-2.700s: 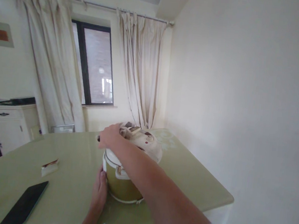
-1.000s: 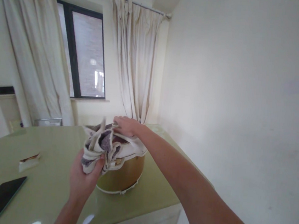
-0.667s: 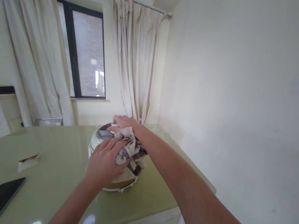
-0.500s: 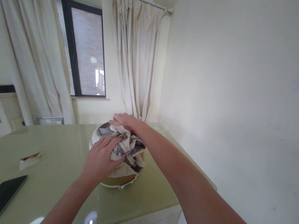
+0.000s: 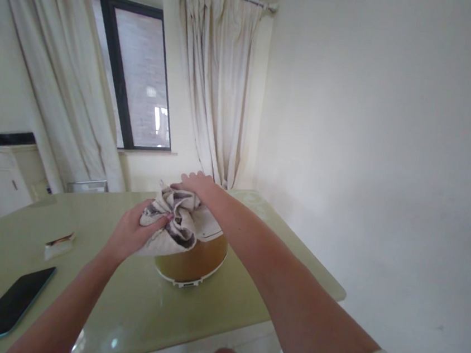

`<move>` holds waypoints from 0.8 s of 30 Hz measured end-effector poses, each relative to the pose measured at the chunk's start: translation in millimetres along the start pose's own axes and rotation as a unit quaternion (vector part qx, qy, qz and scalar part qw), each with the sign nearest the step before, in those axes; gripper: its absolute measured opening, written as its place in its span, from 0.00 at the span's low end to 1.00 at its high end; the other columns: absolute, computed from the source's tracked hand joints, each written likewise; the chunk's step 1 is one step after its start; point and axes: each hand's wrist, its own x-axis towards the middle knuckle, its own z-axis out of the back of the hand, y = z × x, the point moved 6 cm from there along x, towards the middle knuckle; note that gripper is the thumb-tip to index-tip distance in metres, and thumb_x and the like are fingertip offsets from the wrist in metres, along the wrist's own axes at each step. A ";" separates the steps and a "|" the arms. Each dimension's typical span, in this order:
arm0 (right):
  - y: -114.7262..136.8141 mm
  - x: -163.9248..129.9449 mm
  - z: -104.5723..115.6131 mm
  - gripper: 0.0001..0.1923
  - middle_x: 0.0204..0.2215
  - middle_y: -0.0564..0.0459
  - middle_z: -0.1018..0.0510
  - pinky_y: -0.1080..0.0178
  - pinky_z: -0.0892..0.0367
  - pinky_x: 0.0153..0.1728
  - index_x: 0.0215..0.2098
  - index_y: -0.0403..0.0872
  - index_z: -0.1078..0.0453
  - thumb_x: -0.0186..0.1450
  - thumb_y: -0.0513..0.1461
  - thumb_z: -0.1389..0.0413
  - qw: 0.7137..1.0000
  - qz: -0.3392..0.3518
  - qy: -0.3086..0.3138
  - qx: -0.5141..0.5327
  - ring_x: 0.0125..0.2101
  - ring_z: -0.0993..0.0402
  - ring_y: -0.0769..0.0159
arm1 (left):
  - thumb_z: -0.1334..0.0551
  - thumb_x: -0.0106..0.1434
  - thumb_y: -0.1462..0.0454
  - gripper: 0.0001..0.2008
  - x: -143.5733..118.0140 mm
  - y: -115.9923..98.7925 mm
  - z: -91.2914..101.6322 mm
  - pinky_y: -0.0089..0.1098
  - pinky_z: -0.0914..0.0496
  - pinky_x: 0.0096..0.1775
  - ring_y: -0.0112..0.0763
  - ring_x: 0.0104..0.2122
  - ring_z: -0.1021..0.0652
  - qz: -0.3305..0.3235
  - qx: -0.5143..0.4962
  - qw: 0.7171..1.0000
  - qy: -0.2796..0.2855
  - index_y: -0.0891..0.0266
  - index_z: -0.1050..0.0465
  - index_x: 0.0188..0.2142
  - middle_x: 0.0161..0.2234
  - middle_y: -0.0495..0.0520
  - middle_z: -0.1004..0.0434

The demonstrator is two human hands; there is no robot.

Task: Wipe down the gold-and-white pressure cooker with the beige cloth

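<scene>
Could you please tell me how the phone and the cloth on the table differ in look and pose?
The phone is dark, flat and rigid; the cloth is pale with dark patches, soft and bunched. The phone lies untouched on the table; the cloth sits on the cooker, gripped by the left hand.

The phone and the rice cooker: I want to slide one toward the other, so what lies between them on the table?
In the head view, only bare green table between phone and rice cooker, crossed above by the left forearm.

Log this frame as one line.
left hand: grips cloth | right hand: on rice cooker top | table: phone
</scene>
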 end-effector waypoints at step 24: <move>-27.9 -0.1 -7.4 0.14 0.48 0.44 0.21 0.57 0.35 0.50 0.54 0.44 0.28 0.73 0.37 0.48 0.981 0.184 -0.059 0.021 0.49 0.26 0.53 | 0.37 0.60 0.41 0.26 27.7 3.7 3.3 0.38 0.24 0.46 0.48 0.43 0.16 0.108 -0.020 0.994 -0.020 0.59 0.20 0.42 0.40 0.55 0.12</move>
